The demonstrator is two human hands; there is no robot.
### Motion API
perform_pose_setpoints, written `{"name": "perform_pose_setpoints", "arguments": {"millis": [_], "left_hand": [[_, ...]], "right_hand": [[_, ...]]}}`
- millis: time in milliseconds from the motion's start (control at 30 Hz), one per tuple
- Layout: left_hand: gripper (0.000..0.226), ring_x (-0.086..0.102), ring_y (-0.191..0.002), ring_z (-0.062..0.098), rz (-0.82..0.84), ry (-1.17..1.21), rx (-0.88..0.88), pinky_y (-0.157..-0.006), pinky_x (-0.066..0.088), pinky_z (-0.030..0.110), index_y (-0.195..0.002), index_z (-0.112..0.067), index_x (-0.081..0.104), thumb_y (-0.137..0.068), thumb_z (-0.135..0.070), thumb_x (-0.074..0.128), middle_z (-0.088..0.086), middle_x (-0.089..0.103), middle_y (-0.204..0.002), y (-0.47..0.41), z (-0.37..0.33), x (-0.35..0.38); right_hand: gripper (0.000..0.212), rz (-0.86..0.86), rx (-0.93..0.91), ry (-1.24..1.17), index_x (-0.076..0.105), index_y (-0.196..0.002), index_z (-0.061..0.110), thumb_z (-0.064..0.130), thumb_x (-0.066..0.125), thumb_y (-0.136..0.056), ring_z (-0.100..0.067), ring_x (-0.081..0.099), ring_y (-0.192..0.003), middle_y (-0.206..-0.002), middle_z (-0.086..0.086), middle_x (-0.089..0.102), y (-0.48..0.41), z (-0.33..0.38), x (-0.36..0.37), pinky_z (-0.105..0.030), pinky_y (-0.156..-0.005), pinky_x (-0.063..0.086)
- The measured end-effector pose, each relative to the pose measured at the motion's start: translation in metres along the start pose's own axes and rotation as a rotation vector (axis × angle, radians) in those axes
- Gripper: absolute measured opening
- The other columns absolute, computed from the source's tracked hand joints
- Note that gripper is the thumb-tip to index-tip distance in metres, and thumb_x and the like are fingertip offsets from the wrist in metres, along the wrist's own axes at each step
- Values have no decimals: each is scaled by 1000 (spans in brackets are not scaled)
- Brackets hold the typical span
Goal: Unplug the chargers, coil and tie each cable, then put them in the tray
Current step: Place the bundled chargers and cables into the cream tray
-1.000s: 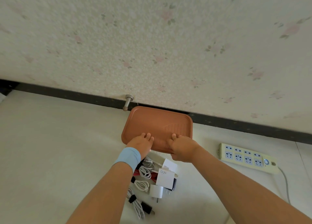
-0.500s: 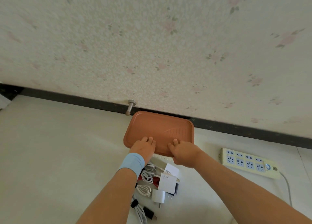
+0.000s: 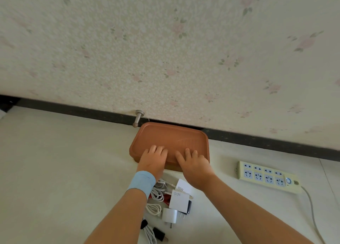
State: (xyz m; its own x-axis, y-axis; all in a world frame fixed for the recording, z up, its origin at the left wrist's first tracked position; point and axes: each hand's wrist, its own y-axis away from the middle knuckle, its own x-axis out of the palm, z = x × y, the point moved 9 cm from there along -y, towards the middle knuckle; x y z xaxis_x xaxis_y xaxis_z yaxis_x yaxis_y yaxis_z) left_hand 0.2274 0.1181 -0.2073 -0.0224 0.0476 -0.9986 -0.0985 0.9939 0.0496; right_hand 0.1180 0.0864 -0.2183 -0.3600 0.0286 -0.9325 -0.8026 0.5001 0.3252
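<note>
**Tray** (image 3: 171, 137): terracotta-brown, rectangular with rounded corners. It is set flat on the pale floor (image 3: 55, 170), with its far edge close against the dark skirting board (image 3: 266, 144).

**Left hand** (image 3: 153, 160): laid palm down across the tray's near rim, with the fingers stretched out onto the inner surface. Nothing is clasped. A light blue wristband (image 3: 142, 183) is worn at the wrist.

**Right hand** (image 3: 196, 163): likewise laid palm down over the near rim, just beside the left hand, with fingers and thumb spread flat on the tray. Nothing is clasped.

**Chargers and cables**: these are found on the floor outside the tray, on its near side, between the two forearms.
- A white GaN charger (image 3: 179, 200) is seen, with a white 90W charger (image 3: 182, 187) partly hidden behind it.
- A dark adapter (image 3: 189, 207) is tucked against the GaN charger.
- A small white charger (image 3: 170, 216) is seen with its prongs exposed.
- A black plug (image 3: 160, 233) is seen near the bottom edge.
- The white cables (image 3: 156, 193) are gathered in coils, and one bundle is bound by a black tie (image 3: 144, 224).
- A red cable (image 3: 166, 198) is glimpsed among them.

**Power strip** (image 3: 266, 176): pale yellow-green, laid on the floor to the right of the tray and well apart from it. Its grey cord (image 3: 311, 208) is led off toward the lower right.

**Door stop** (image 3: 138, 117): metal, fixed at the skirting board, just beside the tray's far left corner.

**Wallpaper** (image 3: 165, 50): cream, printed with faint pink flowers, above the skirting board.
</note>
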Motion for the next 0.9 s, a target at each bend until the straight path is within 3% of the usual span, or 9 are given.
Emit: {"name": "perform_pose_setpoints", "arguments": {"millis": [100, 200, 267, 367, 467, 533, 600, 733, 900], "left_hand": [[50, 66, -92, 27, -113, 44, -8, -78, 54, 39, -104, -15, 73, -57, -3, 82, 3, 72, -107, -1, 5, -24], [60, 61, -109, 27, -223, 62, -88, -95, 48, 41, -119, -17, 67, -63, 3, 75, 2, 67, -119, -6, 15, -50], [64, 57, -108, 25, -263, 56, -115, -93, 45, 38, -119, -20, 64, -61, 3, 74, 1, 62, -118, -7, 18, -66], [46, 52, -84, 23, -313, 18, -88, -75, 40, 32, -95, -21, 61, -58, 3, 74, 0, 57, -94, -7, 14, -80], [24, 54, -78, 21, -84, 36, 70, -68, 32, 27, -82, -21, 59, -70, -6, 72, -2, 55, -85, -9, -8, -62], [14, 55, -100, 22, 142, 64, 112, -80, 34, 30, -100, -24, 61, -88, -26, 55, -4, 57, -104, -5, -22, -34], [32, 53, -112, 24, 372, 102, 69, -94, 39, 36, -119, -24, 61, -94, -38, 48, -2, 58, -118, 1, -25, -9], [19, 47, -74, 26, 558, 75, 44, -68, 41, 30, -86, -16, 61, -93, -6, 46, 6, 53, -79, -4, -32, 13], [13, 53, -65, 25, 693, 140, -40, -69, 48, 32, -92, -4, 67, -93, -13, 58, 10, 64, -79, -5, -33, 41]], "right_hand": [[57, -113, 112, -151, 30, -147, 17, 9, 52, -95, -31, 57, -106, -132, -11, 53, -3, -24, -19, -40, -82, 53], [52, -178, 192, -267, 44, -137, 23, 4, 57, -91, -29, 58, -105, -123, -5, 54, -5, -49, -36, -39, -86, 50], [48, -271, 233, -307, 56, -128, 23, 1, 60, -86, -29, 60, -100, -116, -4, 59, -6, -63, -52, -39, -85, 48], [39, -339, 287, -343, 63, -123, 23, 3, 57, -90, -28, 59, -98, -111, -3, 63, -6, -81, -67, -36, -77, 45], [33, -372, 303, -345, 66, -117, 25, 7, 56, -92, -27, 60, -93, -105, -1, 66, -1, -88, -72, -34, -70, 40], [33, -429, 328, -343, 71, -108, 23, 2, 61, -85, -28, 59, -82, -94, -2, 67, 4, -93, -75, -33, -65, 37], [32, -459, 334, -346, 74, -101, 22, -1, 65, -80, -29, 58, -75, -86, -2, 67, 7, -95, -76, -33, -63, 38], [40, -560, 332, -352, 75, -102, 22, -6, 72, -74, -27, 58, -68, -81, 0, 67, 13, -100, -81, -33, -57, 42], [45, -715, 271, -309, 75, -95, 17, -12, 65, -61, -27, 54, -61, -74, -1, 64, 16, -101, -104, -29, -51, 37]]}}
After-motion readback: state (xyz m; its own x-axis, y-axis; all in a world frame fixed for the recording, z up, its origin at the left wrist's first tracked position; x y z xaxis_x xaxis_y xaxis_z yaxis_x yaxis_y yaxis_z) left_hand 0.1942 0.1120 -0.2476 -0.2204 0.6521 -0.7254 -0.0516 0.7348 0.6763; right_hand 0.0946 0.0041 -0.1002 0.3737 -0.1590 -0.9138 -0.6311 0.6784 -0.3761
